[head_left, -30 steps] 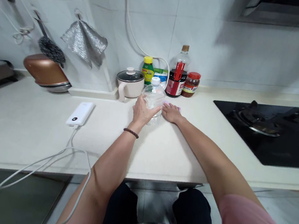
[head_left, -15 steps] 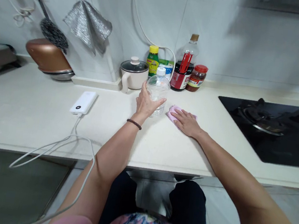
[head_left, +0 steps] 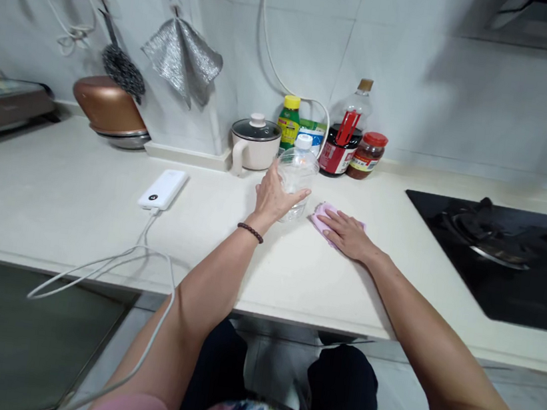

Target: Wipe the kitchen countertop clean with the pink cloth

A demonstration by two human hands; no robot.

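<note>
My left hand (head_left: 275,198) is wrapped round a clear plastic bottle (head_left: 299,171) with a white cap, which stands upright on the pale countertop (head_left: 210,223). Its thumb reaches across the near side, and the far fingers are partly hidden. To the right, my right hand (head_left: 347,235) lies over a pink cloth (head_left: 323,213) and presses it flat on the counter. Behind the bottle stand a cream pot (head_left: 255,153) with a glass lid, a green bottle (head_left: 288,126) with a yellow cap, and a large dark sauce bottle (head_left: 337,149).
A red-lidded jar (head_left: 366,157) stands beside the sauce bottle. On the right is a black gas hob (head_left: 476,272). A white power bank (head_left: 163,189) lies on the left, its cable (head_left: 109,263) looping over the counter's front edge by my left forearm. Copper-coloured cookware (head_left: 108,106) stands further back.
The whole view has shifted slightly, so the scene appears a little to the right and lower. Both hands keep their places on the bottle and the cloth.
</note>
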